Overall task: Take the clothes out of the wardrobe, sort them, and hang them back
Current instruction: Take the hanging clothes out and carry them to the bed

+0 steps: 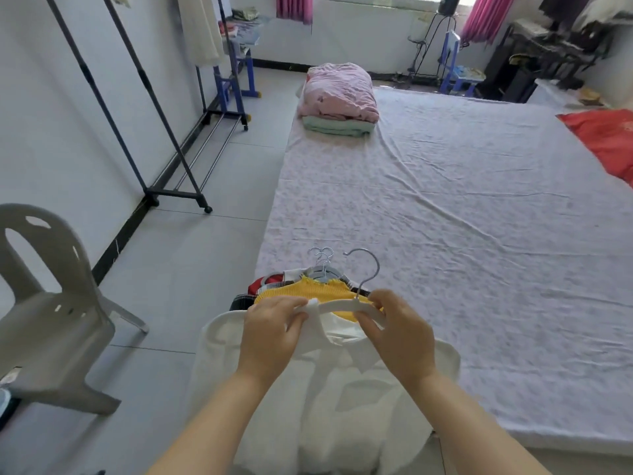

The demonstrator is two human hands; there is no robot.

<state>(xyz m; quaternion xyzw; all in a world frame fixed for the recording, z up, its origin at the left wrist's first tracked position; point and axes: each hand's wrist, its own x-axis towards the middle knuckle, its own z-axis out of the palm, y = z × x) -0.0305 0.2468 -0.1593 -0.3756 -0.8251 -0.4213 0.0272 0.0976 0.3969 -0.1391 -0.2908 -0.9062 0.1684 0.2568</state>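
My left hand point(274, 332) and right hand point(397, 334) each pinch the white hanger point(337, 305) at a plain white shirt's point(342, 406) collar.

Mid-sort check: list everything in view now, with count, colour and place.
white shirt: 1, white, held up before the bed's near corner
white hanger: 1, white with metal hook, at the shirt's collar
yellow knit top: 1, yellow, atop checked clothes on bed's near edge
spare hangers: count unclear, grey, metal hooks, in that pile
bed: 1, pale patterned sheet, centre and right
pink quilt: 1, pink, bed's far end, on green folded blanket
red cloth: 1, red, bed's right edge
clothes rack: 1, dark frame, left wall
chair: 1, grey plastic, near left
curtains: 2, pink, far window
left hand: 1, pinches hanger's left end
right hand: 1, pinches hanger near hook
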